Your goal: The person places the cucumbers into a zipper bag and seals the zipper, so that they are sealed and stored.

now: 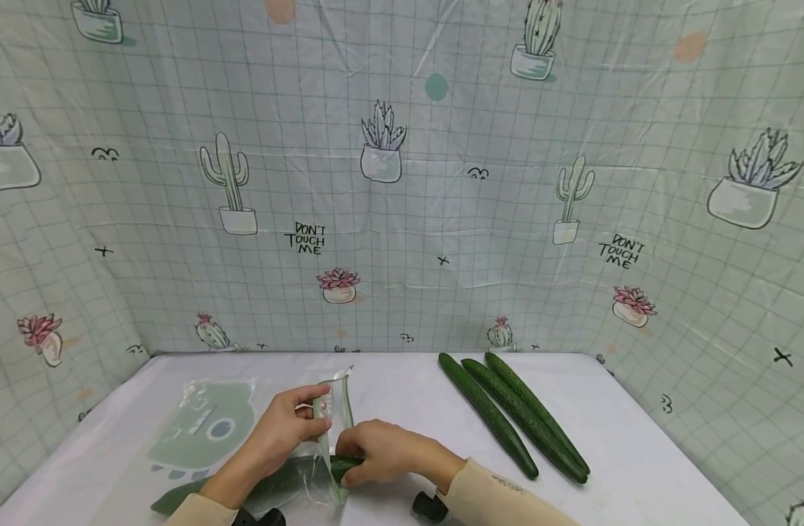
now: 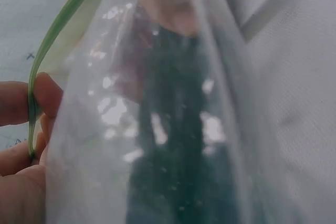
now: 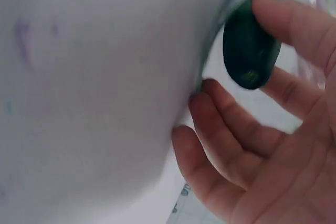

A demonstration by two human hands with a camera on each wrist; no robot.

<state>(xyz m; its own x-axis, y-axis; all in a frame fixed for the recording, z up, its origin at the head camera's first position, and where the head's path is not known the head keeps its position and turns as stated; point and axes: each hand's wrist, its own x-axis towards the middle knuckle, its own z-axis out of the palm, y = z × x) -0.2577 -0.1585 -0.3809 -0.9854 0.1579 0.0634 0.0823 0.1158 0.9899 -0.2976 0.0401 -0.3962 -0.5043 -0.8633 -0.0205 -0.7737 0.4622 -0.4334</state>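
Observation:
A clear zip bag with a green-edged mouth and a pale green cartoon print lies at the left of the table. My left hand pinches the upper edge of its mouth. A cucumber lies mostly inside the bag, its end sticking out of the mouth. My right hand grips that end between thumb and index finger. In the right wrist view the cucumber's tip shows between the thumb and fingers. Through the film in the left wrist view, the cucumber looks blurred and dark green.
Several dark green cucumbers lie side by side, slanting, on the right of the white-covered table. A curtain with a cactus print hangs behind the table and at both sides.

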